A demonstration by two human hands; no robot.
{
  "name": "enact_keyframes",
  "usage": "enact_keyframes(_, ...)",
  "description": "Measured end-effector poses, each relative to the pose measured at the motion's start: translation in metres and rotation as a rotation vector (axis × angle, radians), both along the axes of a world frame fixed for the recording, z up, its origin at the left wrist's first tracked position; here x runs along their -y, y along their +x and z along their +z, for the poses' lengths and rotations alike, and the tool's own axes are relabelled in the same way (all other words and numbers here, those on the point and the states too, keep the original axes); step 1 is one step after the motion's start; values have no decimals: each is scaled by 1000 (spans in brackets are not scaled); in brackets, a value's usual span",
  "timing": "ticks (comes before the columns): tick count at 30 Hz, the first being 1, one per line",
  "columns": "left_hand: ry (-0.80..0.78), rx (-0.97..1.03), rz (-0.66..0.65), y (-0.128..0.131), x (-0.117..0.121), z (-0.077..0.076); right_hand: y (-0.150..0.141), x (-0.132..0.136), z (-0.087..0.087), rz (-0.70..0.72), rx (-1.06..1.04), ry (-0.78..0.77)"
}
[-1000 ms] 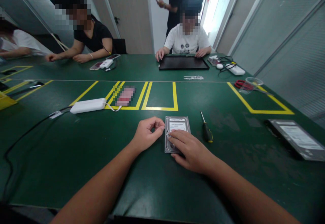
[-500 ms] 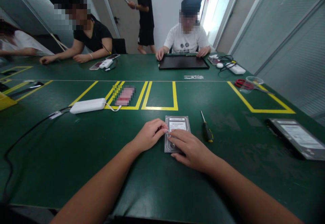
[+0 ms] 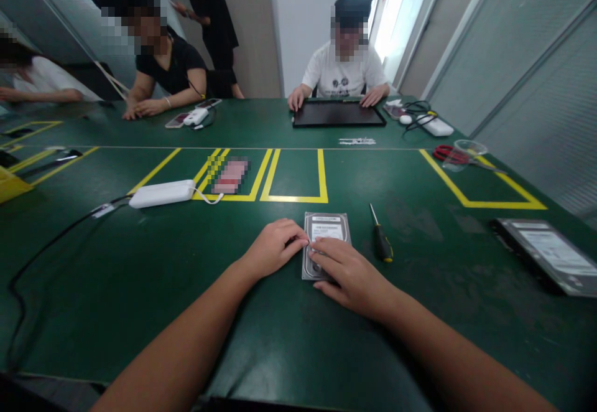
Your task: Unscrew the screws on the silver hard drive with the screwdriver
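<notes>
A silver hard drive (image 3: 328, 228) with a white label lies flat on the green table (image 3: 140, 275) in front of me. My right hand (image 3: 351, 272) rests palm down on its near half, fingers spread over the metal. My left hand (image 3: 273, 247) is curled, with its fingertips touching the drive's left edge. A screwdriver (image 3: 381, 239) with a black and yellow handle lies just right of the drive, apart from both hands.
A second hard drive (image 3: 545, 253) lies at the right. A white power strip (image 3: 161, 193) with a black cable sits at the left, near yellow tape boxes (image 3: 295, 199). Further off are a clear cup (image 3: 462, 153), a black tablet (image 3: 338, 114) and seated people; one person stands behind.
My left hand moved right, from just beside the drive to touching its left edge. My right hand stayed on the drive. The standing person behind walked to the left.
</notes>
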State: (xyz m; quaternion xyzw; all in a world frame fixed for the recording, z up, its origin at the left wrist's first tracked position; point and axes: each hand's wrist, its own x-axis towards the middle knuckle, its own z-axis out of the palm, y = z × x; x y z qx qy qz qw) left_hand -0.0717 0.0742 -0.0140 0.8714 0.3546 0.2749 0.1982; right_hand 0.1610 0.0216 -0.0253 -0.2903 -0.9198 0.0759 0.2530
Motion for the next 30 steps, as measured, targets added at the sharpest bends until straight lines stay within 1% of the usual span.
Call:
enact_keyframes(12, -50, 36, 31, 0, 0, 0, -1, 1, 3, -9, -12, -18)
enact_keyframes(22, -186, 119, 71, 0, -2, -1, -1, 2, 2, -16, 3, -19)
enact_keyframes(30, -301, 171, 80, 0, -3, 0, -1, 1, 4, -12, -3, -32)
